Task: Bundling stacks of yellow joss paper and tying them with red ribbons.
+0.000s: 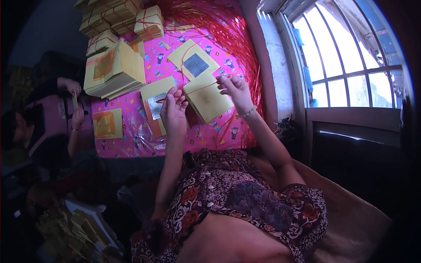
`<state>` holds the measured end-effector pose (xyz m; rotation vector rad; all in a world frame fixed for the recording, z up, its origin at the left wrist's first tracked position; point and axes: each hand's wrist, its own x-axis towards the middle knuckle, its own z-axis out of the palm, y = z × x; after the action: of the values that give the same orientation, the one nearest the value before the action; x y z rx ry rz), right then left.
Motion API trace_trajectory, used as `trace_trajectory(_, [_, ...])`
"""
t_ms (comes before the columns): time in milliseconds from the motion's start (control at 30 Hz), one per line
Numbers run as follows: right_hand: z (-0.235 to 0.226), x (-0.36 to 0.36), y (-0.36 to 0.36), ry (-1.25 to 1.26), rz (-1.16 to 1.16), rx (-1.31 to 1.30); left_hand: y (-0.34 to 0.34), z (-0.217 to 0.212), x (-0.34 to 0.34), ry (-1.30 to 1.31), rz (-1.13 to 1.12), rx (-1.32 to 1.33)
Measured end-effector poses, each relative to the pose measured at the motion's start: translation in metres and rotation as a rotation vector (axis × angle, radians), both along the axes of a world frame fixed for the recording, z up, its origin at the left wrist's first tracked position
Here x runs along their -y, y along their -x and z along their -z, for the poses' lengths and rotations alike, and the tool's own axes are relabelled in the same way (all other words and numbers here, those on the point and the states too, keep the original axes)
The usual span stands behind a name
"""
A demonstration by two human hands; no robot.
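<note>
My left hand [173,109] pinches one end of a red string [199,88] that runs across a small stack of yellow paper sheets [208,101]. At the stack's upper right my right hand [236,89] pinches the string's other end. The stack lies on a pink patterned cloth [131,136]. Just behind it sits a yellow sheet with a silver foil square [195,64], and beside my left hand lies another yellow sheet with silver foil [154,105].
A tall pile of yellow sheets [115,70] stands at the left, with tied bundles [149,22] behind it. Loose red strings [228,26] spread at the back right. Another person's hands [74,101] hold paper at far left. A window [346,65] is at right.
</note>
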<state>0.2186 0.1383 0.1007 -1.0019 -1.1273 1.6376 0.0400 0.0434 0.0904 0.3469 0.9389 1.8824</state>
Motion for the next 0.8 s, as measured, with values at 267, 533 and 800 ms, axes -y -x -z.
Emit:
trace_trajectory(267, [0.079,-0.012,-0.026,0.033,0.121,0.231,-0.015,0.062,0.020,0.423,-0.040,0.096])
trace_trajectory(533, [0.104,-0.031,-0.034,0.139,0.104,0.369,-0.015,0.096,0.014,0.602,-0.021,0.135])
trace_trajectory(800, [0.131,-0.044,-0.024,0.371,-0.084,0.419,-0.028,0.150,0.004,0.547,-0.042,0.403])
